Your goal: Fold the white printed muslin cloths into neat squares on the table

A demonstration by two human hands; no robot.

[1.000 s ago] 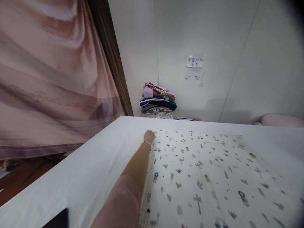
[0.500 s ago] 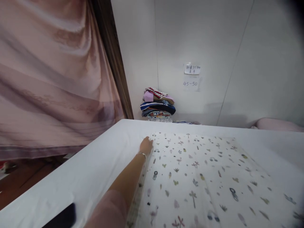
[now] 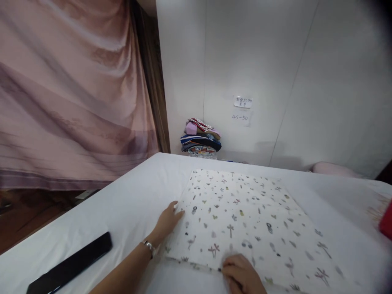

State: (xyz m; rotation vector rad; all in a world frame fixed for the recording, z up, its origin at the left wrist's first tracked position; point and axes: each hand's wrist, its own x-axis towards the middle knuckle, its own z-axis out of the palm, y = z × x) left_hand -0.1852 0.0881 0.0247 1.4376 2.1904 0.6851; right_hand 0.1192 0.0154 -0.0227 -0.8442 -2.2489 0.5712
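In the head view, one printed cloth (image 3: 208, 220) lies flat across the lower centre and right of the frame, on a white-covered table (image 3: 128, 196). Its left edge slants from lower left up to the right, and its near edge runs rightward, sloping slightly down. It spreads wider across the frame than it reaches back, but the slanted view leaves its true long axis uncertain. The printed palm trees stand with their tops toward the far edge.

Two hands touch it. The left hand (image 3: 167, 220), below the centre, rests at the left edge, thumb and fingers slightly apart; whether they pinch the fabric, I cannot tell. One bracelet (image 3: 148, 247) circles that wrist. The right hand (image 3: 241, 274), at the bottom, has its fingers curled closed on the near edge; its tips are partly hidden and its wrist is cut off by the frame.

One black phone (image 3: 73, 261) slants at lower left, its near end at the frame's bottom. One red thing (image 3: 387, 222) is cut off at the right border. Behind the table stands one pile of folded fabrics (image 3: 200, 141), its base hidden. Two paper notes (image 3: 243, 102) hang on the wall (image 3: 245, 49), the upper one's writing hard to read.
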